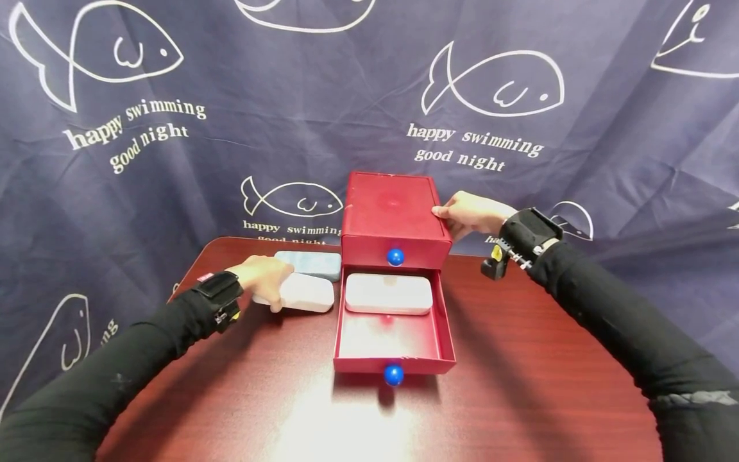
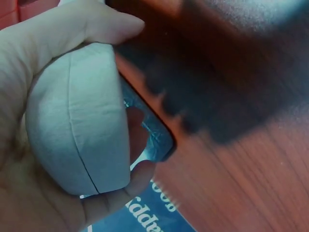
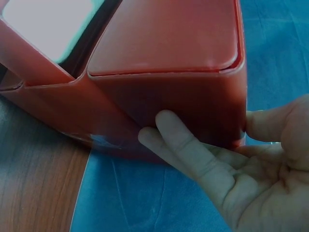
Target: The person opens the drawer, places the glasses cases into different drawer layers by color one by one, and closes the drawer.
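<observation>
My left hand [image 1: 265,279] grips a white glasses case [image 1: 308,292] on the left of the table, thumb on the near side. In the left wrist view a seam runs along the end of this white case [image 2: 96,111], and the fingers wrap beneath it. Just behind it lies a light blue case [image 1: 314,263]. My right hand [image 1: 470,213] holds the right side of a red drawer box [image 1: 392,205], thumb at its edge and fingers along the side wall [image 3: 193,106]. The lower drawer [image 1: 369,366] is pulled out, with another white case [image 1: 388,294] at its back.
Blue round knobs sit on the closed upper drawer [image 1: 364,250] and on the lower one. The reddish wooden table [image 1: 519,359] reaches back to a dark blue curtain [image 1: 312,128] printed with white fish and lettering.
</observation>
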{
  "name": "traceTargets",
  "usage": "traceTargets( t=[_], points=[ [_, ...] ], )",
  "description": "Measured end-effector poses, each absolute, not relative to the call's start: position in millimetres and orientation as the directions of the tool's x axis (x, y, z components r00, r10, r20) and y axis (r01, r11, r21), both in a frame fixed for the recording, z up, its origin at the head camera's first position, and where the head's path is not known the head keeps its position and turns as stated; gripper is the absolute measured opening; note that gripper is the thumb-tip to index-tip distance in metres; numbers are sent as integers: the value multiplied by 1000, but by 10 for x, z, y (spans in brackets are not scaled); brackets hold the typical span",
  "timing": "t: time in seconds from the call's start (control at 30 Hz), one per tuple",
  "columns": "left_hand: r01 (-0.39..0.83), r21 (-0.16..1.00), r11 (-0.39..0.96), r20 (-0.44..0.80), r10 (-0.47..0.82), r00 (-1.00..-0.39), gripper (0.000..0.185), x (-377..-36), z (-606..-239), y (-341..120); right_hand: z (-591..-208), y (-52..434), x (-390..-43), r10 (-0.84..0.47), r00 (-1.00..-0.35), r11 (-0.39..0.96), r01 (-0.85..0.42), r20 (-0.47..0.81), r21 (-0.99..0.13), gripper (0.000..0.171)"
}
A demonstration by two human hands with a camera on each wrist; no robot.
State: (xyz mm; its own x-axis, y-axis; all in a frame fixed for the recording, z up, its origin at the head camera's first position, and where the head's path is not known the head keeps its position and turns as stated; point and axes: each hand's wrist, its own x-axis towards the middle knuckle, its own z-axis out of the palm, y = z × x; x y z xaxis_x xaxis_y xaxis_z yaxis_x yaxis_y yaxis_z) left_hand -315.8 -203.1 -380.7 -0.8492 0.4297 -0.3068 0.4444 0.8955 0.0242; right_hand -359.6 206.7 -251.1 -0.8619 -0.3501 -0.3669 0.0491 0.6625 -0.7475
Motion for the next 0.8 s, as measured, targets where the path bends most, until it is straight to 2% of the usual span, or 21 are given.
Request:
traceTargets(
  t=[0.3, 0.53, 0.8],
  points=[
    [486, 47, 873, -319, 474, -821, 59, -3054, -3478, -2023, -2525, 2070, -3615, -349, -861, 658, 56, -369, -751, 43],
    [486, 153, 861, -305, 509, -805, 55, -2822, -3012, -1983, -2514, 2062, -3597, -360, -860, 648, 49, -362, -760, 44],
    [531, 84, 843, -194, 537, -821, 53, -2571, -2678, -1915, -2522, 2060, -3589, -360, -862, 655, 39, -356, -754, 45]
  ],
)
